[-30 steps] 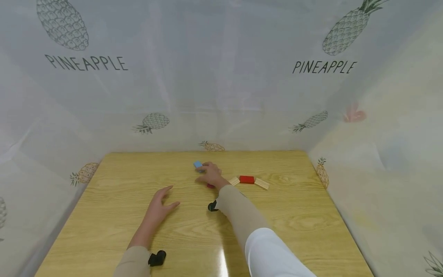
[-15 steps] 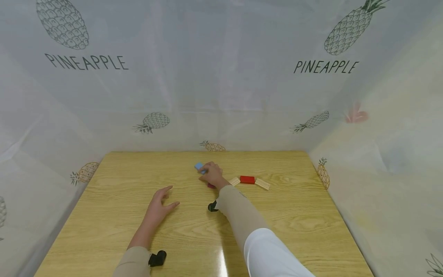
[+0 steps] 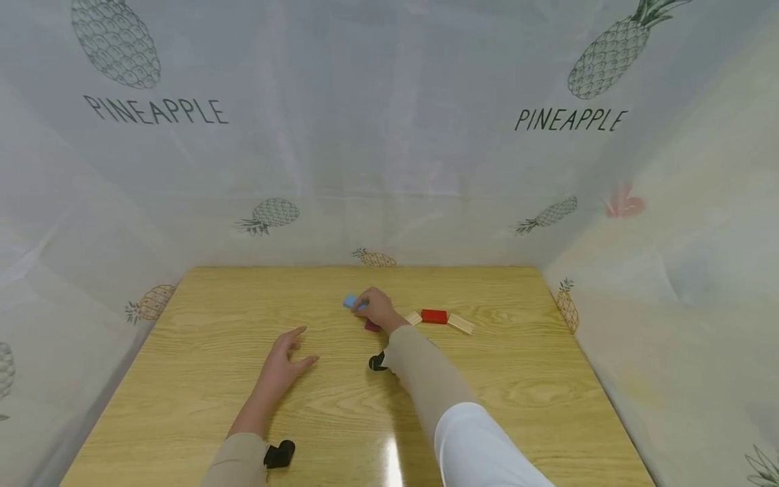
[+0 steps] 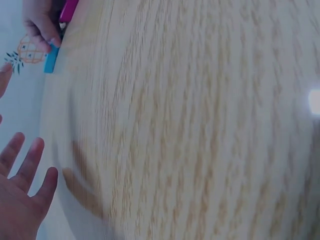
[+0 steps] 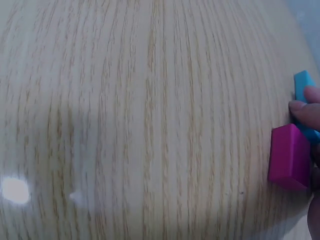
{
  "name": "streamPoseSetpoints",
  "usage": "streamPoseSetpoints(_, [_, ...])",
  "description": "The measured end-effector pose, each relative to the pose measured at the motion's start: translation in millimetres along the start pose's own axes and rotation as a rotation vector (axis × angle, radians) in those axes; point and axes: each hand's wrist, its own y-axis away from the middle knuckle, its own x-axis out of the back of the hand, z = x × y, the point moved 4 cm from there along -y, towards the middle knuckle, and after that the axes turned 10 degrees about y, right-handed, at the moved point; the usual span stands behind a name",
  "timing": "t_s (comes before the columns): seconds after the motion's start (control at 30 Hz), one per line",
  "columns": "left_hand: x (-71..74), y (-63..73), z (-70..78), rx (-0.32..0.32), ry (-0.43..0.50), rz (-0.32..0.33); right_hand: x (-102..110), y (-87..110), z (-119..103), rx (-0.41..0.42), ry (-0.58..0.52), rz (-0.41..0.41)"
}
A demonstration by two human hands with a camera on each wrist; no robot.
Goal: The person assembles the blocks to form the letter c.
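Note:
My right hand (image 3: 379, 309) pinches a light blue block (image 3: 349, 302) between thumb and fingers, low over the wood-grain table. In the right wrist view, a fingertip and thumb lie against the sides of that blue block (image 5: 301, 82). A magenta block (image 5: 289, 157) stands close beside it, partly under the hand. The left hand (image 3: 282, 363) hovers over the left-centre of the table, fingers spread and holding nothing. Its spread fingers also show in the left wrist view, well away from the blue block (image 4: 50, 60).
Right of the right hand, a red block (image 3: 434, 316) lies between two pale wooden blocks, one at its right (image 3: 460, 324), in a curved row. A pineapple-print sheet (image 3: 365, 155) rises behind the table (image 3: 517, 385) and along its sides.
The blue block has shifted slightly toward me and to the right. My right fingers have closed in on it from a looser pose. The left hand has barely moved.

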Motion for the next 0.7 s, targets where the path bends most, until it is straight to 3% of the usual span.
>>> streamPoseSetpoints(0.27, [-9.2,0.2,7.8,-0.042,-0.02,-0.023,5,5.1,5,0.014,-0.085,-0.063])
streamPoseSetpoints(0.53, [-25.5,-6.2,12.8,-0.089,-0.026,-0.022,24,18.7,14,-0.026,-0.177,-0.053])
streamPoseSetpoints(0.7, [-37.9,-8.6,16.7,-0.072,0.007,-0.04,33,27.1,21,-0.064,-0.204,-0.061])
